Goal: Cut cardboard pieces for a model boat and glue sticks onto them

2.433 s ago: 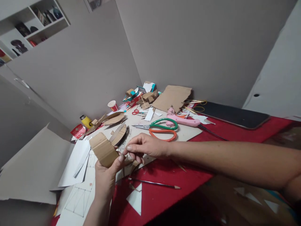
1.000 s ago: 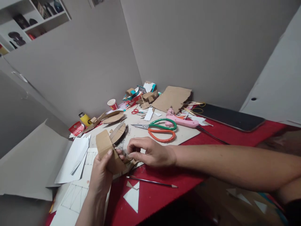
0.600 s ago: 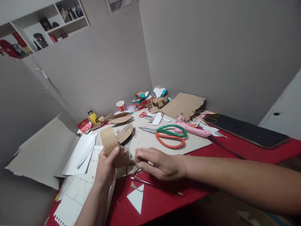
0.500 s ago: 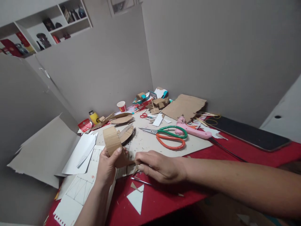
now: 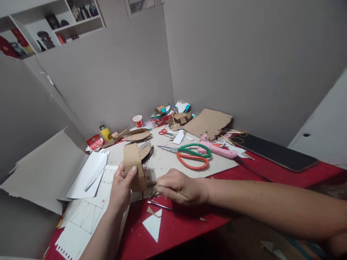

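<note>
In my left hand (image 5: 123, 182) is a bent brown cardboard strip (image 5: 132, 155), gripped between the thumb on its near face and the fingers behind. My right hand (image 5: 179, 186) is closed in a pinch just to the right of it. A narrow brown cardboard end (image 5: 151, 183) reaches the right fingertips; whether it belongs to the same strip is hard to see. Beyond the left hand lies a rounded cardboard piece (image 5: 145, 151). Scissors (image 5: 189, 154) with green and orange handles lie open past my right hand.
A pink glue gun (image 5: 218, 150) with its cord lies right of the scissors. On the red cloth sit a thin metal rod (image 5: 159, 205) and a white paper triangle (image 5: 153, 224). Drawn paper sheets (image 5: 88, 215) lie left; a paper cup (image 5: 138, 122) and yellow bottle (image 5: 105, 133) stand behind.
The cardboard strip has turned slightly upright and moved a little right in my left hand, whose thumb now lies further along it. The whole view has shifted slightly.
</note>
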A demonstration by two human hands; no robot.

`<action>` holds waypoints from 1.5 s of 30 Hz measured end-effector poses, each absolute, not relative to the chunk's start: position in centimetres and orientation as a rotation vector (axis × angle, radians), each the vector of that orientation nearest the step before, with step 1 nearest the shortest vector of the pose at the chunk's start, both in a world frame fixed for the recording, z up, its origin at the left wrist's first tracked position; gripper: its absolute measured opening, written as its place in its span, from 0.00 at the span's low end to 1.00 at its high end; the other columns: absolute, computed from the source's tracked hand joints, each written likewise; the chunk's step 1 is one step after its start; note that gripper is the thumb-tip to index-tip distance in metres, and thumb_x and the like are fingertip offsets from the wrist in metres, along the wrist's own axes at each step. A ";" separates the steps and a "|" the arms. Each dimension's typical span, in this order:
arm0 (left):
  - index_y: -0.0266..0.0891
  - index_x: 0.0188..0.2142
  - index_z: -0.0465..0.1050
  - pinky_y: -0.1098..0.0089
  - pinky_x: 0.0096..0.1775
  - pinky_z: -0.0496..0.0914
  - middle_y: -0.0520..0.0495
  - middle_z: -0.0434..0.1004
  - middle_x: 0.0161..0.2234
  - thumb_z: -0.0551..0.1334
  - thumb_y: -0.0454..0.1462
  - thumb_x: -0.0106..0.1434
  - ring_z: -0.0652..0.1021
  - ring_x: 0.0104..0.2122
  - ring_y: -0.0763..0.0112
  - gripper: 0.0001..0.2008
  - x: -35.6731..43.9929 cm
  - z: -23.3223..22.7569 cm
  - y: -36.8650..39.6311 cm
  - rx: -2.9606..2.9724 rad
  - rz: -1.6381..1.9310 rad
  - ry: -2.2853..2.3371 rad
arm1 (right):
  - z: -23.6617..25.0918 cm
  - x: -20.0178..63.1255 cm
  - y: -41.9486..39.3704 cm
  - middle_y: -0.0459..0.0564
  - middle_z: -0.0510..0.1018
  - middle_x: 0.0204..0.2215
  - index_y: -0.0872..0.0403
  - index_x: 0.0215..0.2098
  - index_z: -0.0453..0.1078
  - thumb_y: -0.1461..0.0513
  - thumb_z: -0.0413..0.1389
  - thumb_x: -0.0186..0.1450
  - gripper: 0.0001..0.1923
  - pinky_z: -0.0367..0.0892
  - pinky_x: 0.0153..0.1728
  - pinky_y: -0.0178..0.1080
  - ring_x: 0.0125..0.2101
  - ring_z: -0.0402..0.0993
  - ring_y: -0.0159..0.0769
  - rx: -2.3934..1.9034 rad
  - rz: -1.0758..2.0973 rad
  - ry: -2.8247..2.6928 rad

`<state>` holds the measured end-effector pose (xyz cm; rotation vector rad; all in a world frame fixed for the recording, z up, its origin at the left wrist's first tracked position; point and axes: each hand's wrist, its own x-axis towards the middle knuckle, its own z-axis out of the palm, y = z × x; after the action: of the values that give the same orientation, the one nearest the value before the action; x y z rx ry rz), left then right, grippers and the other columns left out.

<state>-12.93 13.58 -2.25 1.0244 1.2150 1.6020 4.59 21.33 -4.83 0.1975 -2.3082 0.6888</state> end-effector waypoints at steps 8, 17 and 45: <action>0.55 0.65 0.44 0.67 0.38 0.74 0.49 0.81 0.39 0.67 0.40 0.56 0.81 0.33 0.66 0.43 -12.9 -2.1 13.7 0.791 1.698 1.099 | -5.4 3.9 21.4 0.46 0.72 0.31 0.54 0.43 0.59 0.60 0.53 0.65 0.10 0.63 0.24 0.30 0.24 0.67 0.26 -0.142 1.163 -2.000; 0.60 0.63 0.51 0.66 0.42 0.73 0.48 0.73 0.54 0.66 0.40 0.57 0.80 0.40 0.65 0.37 -11.4 -2.2 13.4 0.848 1.643 1.053 | -6.2 3.2 21.5 0.44 0.73 0.31 0.50 0.60 0.54 0.61 0.60 0.60 0.32 0.65 0.28 0.31 0.26 0.68 0.27 -0.173 1.126 -2.029; 0.40 0.54 0.62 0.66 0.42 0.73 0.44 0.82 0.36 0.68 0.38 0.55 0.81 0.37 0.61 0.29 -12.2 -1.9 12.6 1.344 1.429 1.385 | -5.0 3.4 22.0 0.51 0.78 0.37 0.58 0.43 0.70 0.62 0.60 0.58 0.15 0.70 0.40 0.38 0.37 0.76 0.37 -0.150 1.372 -1.719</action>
<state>-12.18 12.60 -1.91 1.3440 1.3849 1.4285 3.40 22.04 -5.03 -0.1499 -1.7190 1.3721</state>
